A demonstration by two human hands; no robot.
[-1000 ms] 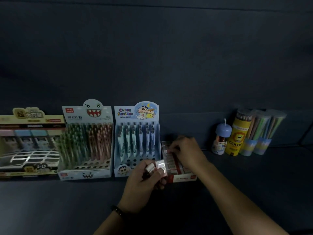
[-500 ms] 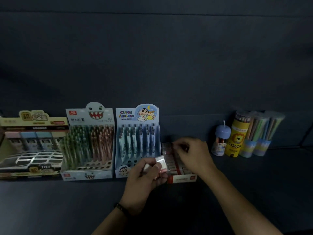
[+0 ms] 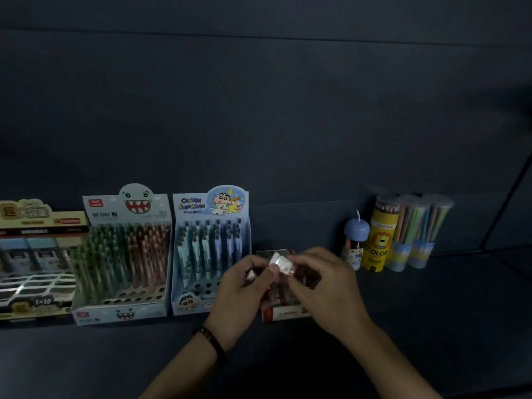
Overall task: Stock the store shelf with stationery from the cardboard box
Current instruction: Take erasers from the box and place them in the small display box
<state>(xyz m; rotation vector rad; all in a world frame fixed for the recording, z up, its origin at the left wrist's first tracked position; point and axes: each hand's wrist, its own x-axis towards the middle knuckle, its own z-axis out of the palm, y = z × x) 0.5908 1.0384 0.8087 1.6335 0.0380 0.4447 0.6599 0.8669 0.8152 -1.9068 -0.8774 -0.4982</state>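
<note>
Left hand (image 3: 241,286): fingers curled, thumb and fingertips pinching the left end of a wrapped packet (image 3: 280,263); dark bracelet (image 3: 214,341) on the wrist.
Right hand (image 3: 322,286): fingers curled, pinching the packet's right end.
Packet position: held between both hands, off the shelf (image 3: 431,326), just above a small red-and-white box (image 3: 285,311).
Row, left part: cartoon pen box (image 3: 210,249) just left of the small box; shark-face pen box (image 3: 123,254) touching it on its left; tan display box (image 3: 37,260) beyond that.
Row, right part: blue-capped container (image 3: 355,240), yellow lion tube (image 3: 380,240) and clear pencil tubes (image 3: 414,231), packed close together.
Open room: bare shelf between the small box and the blue-capped container; a wide bare strip in front of the whole row; more bare shelf right of the tubes, up to the corner seam.
Edges: tan display box cut off by the left border; both forearms cut off at the bottom.
Hidden: the hands cover most of the small box, so only its front wall and a rear corner show.
Hard to make out: dim light; packet print unreadable, contents of the small box blurred.
</note>
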